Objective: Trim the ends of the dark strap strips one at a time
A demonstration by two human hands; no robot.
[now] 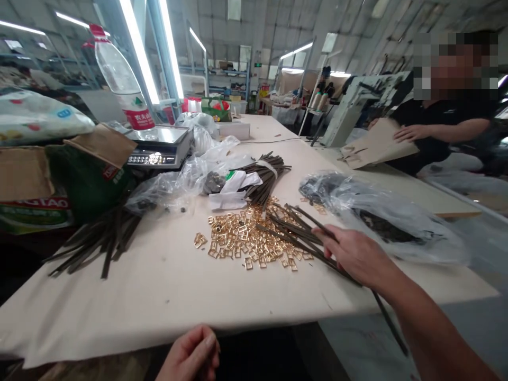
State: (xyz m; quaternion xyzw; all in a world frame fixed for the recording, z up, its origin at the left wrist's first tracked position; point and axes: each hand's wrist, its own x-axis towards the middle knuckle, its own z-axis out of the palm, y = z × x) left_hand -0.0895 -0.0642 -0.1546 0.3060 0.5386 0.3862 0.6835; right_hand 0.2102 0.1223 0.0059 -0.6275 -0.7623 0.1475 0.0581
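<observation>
1. Gripping one dark strap (301,248), the right hand (357,256) is closed on it near the right side of the bench (159,296); the strap's tail runs under the wrist and hangs off the near edge.
2. Left hand (192,354) sits low at the near edge, fingers curled in, touching nothing I can make out. Can't tell if anything's inside it.
3. Strap count: three lots. A loose fan (289,227) right under the right hand, a banded bundle (265,177) further back, and a scattered pile (99,241) over by the left edge. Way too many singles to count.
4. Gold buckles (242,241): one spread-out heap mid-bench, dozens easily, touching the loose fan on its right side.
5. Plastic bags: one big clear one with dark stuff inside (381,217) just beyond the right hand, plus a crumpled clump (186,180) behind the buckles.
6. One scale (161,145) with one water bottle (121,79) standing on it, back left, next to a green carton (79,180).
7. Another person's hand (408,132) rests on a cardboard sheet (377,145) at the next table, well apart.
8. Open room: the whole near-left stretch of bench between the left strap pile and the buckles is bare, right down to the front edge.
</observation>
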